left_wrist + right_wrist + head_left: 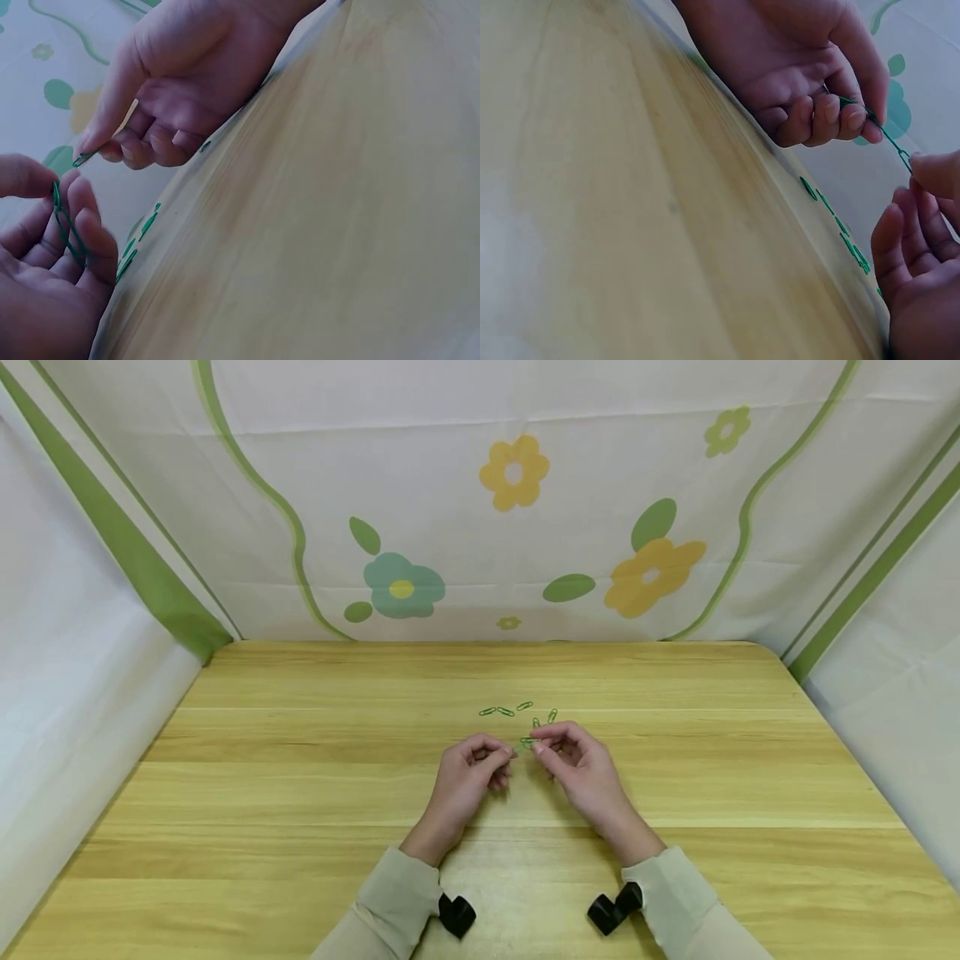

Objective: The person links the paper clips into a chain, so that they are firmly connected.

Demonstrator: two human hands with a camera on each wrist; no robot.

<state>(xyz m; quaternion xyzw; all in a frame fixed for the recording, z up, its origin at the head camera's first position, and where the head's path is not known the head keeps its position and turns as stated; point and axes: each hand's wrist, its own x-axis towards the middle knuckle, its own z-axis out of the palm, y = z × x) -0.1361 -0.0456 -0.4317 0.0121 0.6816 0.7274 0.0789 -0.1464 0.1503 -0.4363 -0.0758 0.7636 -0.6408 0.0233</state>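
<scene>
My left hand pinches a short chain of linked green paper clips, part of which hangs across its palm in the left wrist view. Facing it, my right hand grips a single green paper clip between thumb and forefinger. In the right wrist view the end of the chain reaches that clip; whether the two are hooked together I cannot tell. Both hands are just above the table, fingertips close together. Curled fingers hide part of the chain.
Several loose green paper clips lie on the wooden table just beyond the hands. A flower-printed white cloth stands behind the table, with white cloth at both sides. Black wrist devices sit by the sleeve cuffs.
</scene>
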